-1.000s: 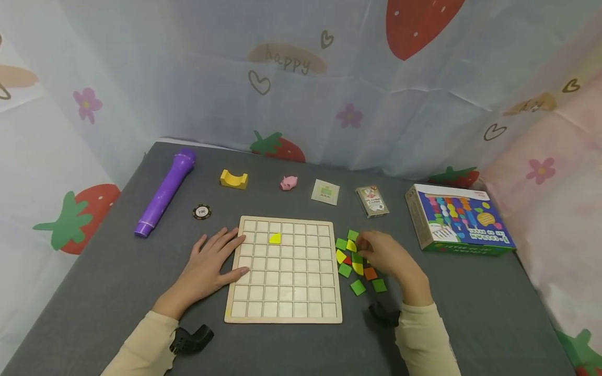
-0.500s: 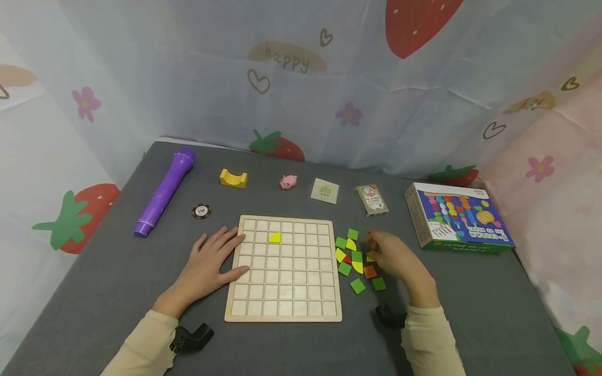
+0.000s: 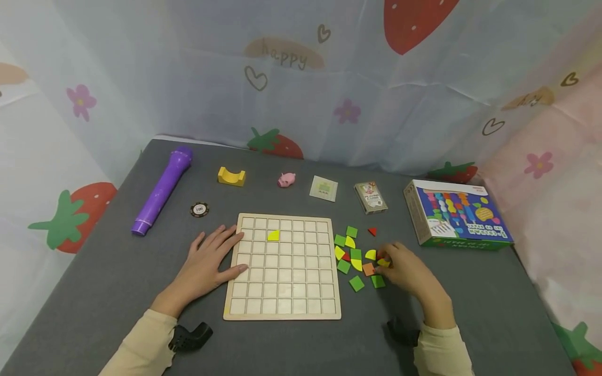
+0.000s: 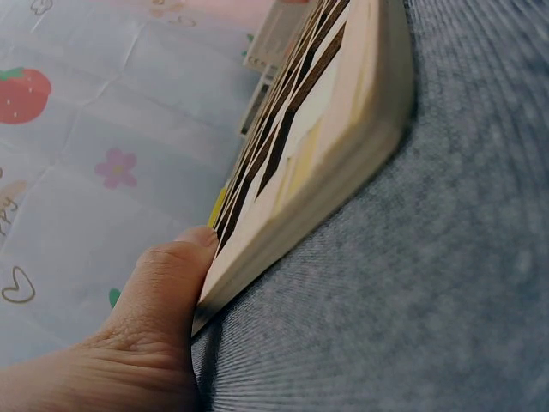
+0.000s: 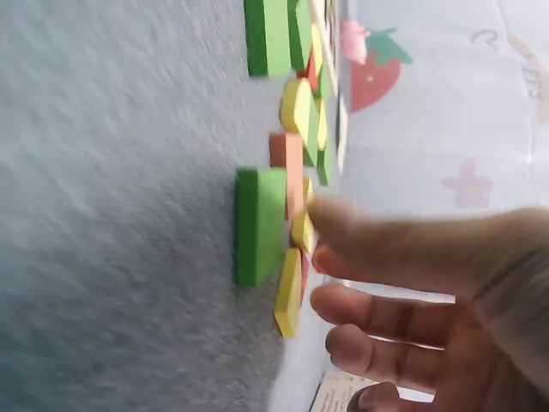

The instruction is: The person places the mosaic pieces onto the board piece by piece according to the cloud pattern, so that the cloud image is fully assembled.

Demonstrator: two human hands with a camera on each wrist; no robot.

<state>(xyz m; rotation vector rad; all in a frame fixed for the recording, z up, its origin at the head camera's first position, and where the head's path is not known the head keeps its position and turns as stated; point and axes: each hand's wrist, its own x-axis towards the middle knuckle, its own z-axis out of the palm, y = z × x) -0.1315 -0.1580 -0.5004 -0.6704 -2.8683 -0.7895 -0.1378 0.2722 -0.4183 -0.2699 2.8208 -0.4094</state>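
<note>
The gridded board (image 3: 286, 277) lies flat on the surface (image 3: 282, 350) at the lower centre of the head view, a yellow piece (image 3: 273, 236) in its upper-left part. The left hand (image 3: 204, 267), fingers spread, rests on the board's left edge. Just right of the board lie coloured pieces (image 3: 356, 254); the right hand (image 3: 409, 269) bends its fingers at their right side, whether pinching one I cannot tell.

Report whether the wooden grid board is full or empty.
Nearly empty: in the head view, a single yellow quarter-circle tile sits in the wooden grid board, and every other cell in sight is bare.
</note>
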